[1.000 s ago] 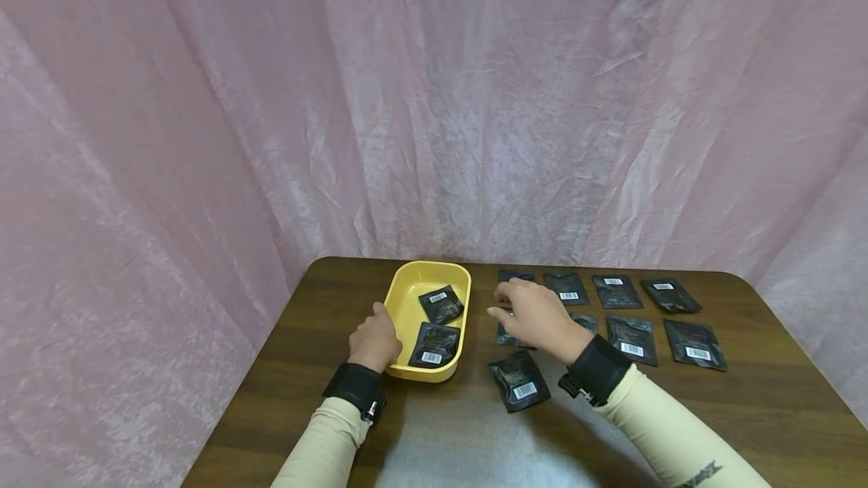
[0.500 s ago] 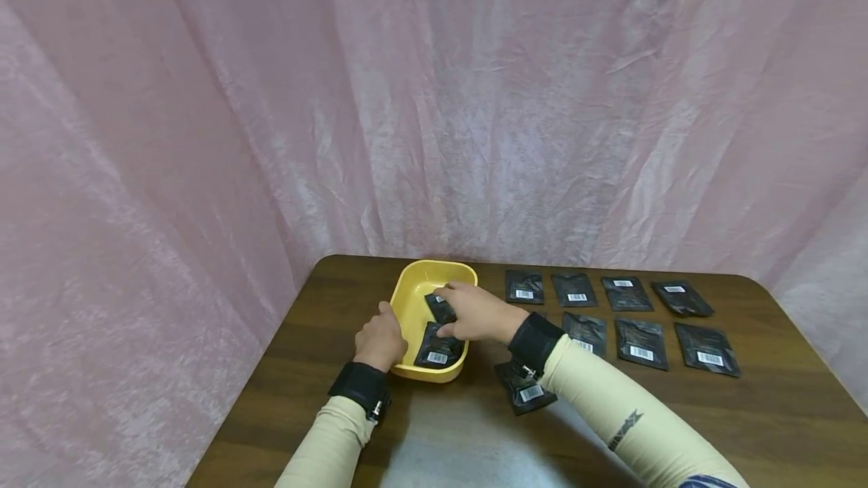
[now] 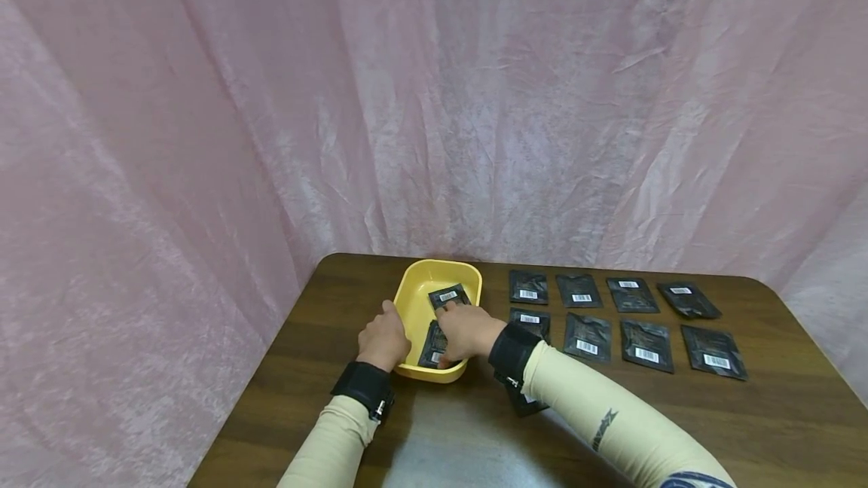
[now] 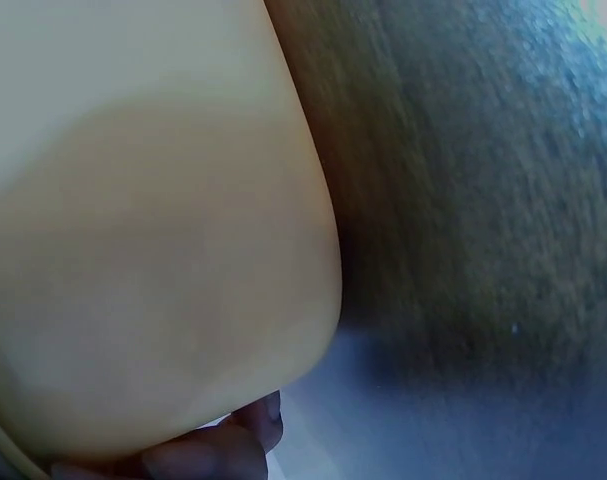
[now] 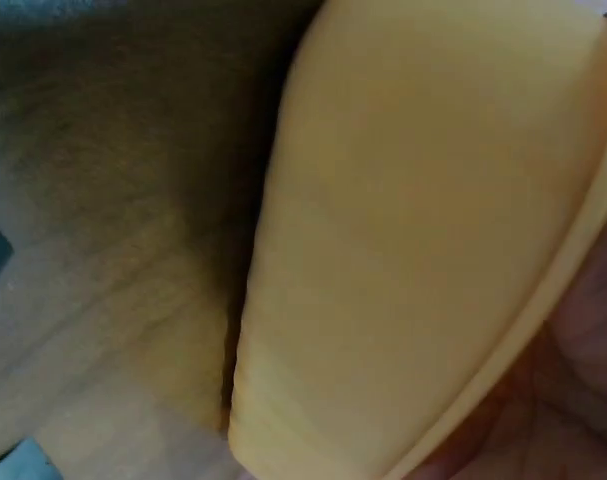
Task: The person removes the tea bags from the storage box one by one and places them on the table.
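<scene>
Currently a black sachet [image 3: 434, 343] is being set down inside the yellow tray [image 3: 407, 301], judged as the placing step of a load-the-tray sequence. The right hand [image 3: 465, 331] is reached over the tray's near right wall with fingers down on that sachet; whether it is pinched or merely pressed flat cannot be told, since the hand covers most of it. The left hand [image 3: 384, 339] is curled over the tray's left rim, thumb on top, so the tray is steadied against sliding on the wooden table [image 3: 780, 413].

A second sachet [image 3: 448, 297] is lying flat at the far end of the tray, apart from the fingers. In both wrist views only the tray's outer yellow wall [image 4: 153, 230] and table surface are shown, with fingertips blurred at the edge; no grip detail is given there.

Next move, as judged: the sachet must be released fully, then the right hand must be lifted clear of the tray wall without the sachet being dragged out, while the left-hand hold on the rim is kept. A sachet near the right forearm [image 3: 518, 401] is partly hidden under the sleeve and could be snagged on withdrawal.

Loose sachets to the right are laid in two rows [image 3: 586, 300].

Writing: white barcode stickers are seen on most sachets, digits too small to read. A dark logo is printed on the right sleeve [image 3: 603, 428], not legible. No brand can be read.
</scene>
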The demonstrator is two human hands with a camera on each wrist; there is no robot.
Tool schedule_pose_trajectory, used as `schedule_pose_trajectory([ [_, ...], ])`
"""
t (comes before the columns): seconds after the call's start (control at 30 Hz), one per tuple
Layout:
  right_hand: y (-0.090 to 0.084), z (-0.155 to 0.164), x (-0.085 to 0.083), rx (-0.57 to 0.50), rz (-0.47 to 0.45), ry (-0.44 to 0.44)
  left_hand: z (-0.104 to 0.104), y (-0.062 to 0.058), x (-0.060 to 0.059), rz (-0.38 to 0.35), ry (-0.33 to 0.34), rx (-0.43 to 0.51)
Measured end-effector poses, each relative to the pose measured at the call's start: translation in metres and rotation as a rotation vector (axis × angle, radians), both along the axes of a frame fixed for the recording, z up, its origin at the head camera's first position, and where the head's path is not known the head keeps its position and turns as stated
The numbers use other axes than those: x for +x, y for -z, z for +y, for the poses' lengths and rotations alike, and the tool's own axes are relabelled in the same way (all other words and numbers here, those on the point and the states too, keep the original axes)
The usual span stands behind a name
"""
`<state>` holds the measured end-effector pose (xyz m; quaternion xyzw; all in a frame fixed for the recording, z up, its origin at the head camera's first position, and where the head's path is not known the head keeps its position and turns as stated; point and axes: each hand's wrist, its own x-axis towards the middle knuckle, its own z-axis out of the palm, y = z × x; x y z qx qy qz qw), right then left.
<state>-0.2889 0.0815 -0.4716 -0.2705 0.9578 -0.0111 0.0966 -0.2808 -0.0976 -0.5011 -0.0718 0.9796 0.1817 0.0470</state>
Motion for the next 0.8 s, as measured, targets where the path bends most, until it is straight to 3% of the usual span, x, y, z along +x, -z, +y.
schedule_pose_trajectory([
  [0.23, 0.0049, -0.0026, 0.0015, -0.002, 0.009, 0.006, 0.0009, -0.0024, -0.0003, -0.026, -0.011, 0.007],
  [0.5, 0.0050, -0.0038, 0.0053, -0.028, 0.031, 0.024, 0.0017, -0.0046, 0.0030, -0.009, -0.004, 0.009],
  [0.8, 0.0078, -0.0021, 0.0060, -0.090, 0.073, -0.005, 0.0010, -0.0026, 0.0001, -0.041, -0.010, 0.015],
])
